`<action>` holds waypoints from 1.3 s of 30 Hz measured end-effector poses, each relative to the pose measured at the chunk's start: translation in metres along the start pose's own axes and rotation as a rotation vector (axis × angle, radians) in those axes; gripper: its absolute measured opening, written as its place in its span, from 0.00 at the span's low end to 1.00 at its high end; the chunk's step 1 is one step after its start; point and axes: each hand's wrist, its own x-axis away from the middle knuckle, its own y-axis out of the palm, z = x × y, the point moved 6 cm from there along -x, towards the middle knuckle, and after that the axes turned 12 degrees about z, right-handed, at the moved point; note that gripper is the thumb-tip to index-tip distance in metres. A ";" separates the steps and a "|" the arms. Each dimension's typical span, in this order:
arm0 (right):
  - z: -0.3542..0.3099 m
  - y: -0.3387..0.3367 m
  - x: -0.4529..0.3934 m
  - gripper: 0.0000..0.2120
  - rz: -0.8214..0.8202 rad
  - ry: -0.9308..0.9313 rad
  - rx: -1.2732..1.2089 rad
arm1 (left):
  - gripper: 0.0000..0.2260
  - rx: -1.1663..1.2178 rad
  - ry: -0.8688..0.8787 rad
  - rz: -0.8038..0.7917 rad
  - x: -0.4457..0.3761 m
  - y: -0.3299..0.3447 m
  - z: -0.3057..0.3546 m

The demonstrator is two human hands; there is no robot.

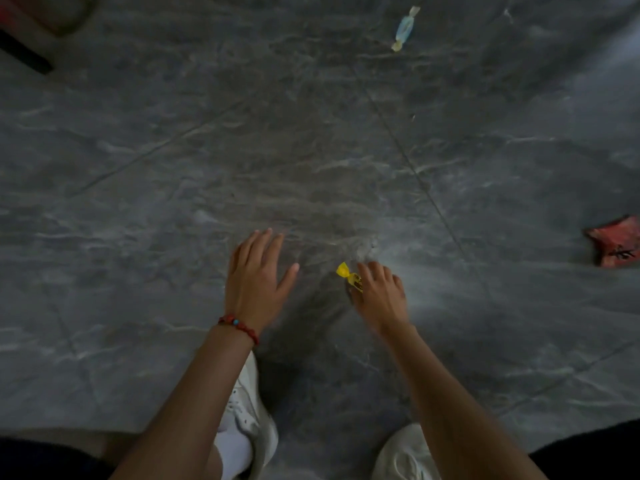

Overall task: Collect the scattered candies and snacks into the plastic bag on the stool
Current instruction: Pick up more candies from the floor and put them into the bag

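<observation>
A yellow wrapped candy [347, 275] lies low over the grey marble floor, and my right hand [379, 295] pinches it with curled fingers. To its left, my left hand [256, 275] hovers with straight spread fingers and holds nothing; a red bead bracelet sits on that wrist. A pale blue wrapped candy [404, 28] lies on the floor far ahead. At the right edge lies a red snack packet [614, 241]. The plastic bag and the stool are out of view.
My two white shoes [247, 415] [403, 453] stand on the floor at the bottom. A dark, partly red object [24, 39] sits at the top left corner. Grey marble tiles [173, 168] fill the space between.
</observation>
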 end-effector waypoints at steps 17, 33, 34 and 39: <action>0.008 -0.016 0.001 0.09 0.170 0.130 -0.132 | 0.24 0.007 -0.059 -0.072 0.011 0.010 -0.004; 0.004 -0.306 0.055 0.11 0.502 0.489 -0.253 | 0.23 -0.032 0.264 -0.071 -0.042 -0.202 0.123; 0.004 -0.327 0.064 0.11 0.500 0.504 -0.257 | 0.23 -0.020 0.271 -0.070 -0.041 -0.220 0.134; -0.006 -0.438 0.115 0.12 0.468 0.536 -0.252 | 0.23 0.010 0.298 -0.082 -0.030 -0.323 0.188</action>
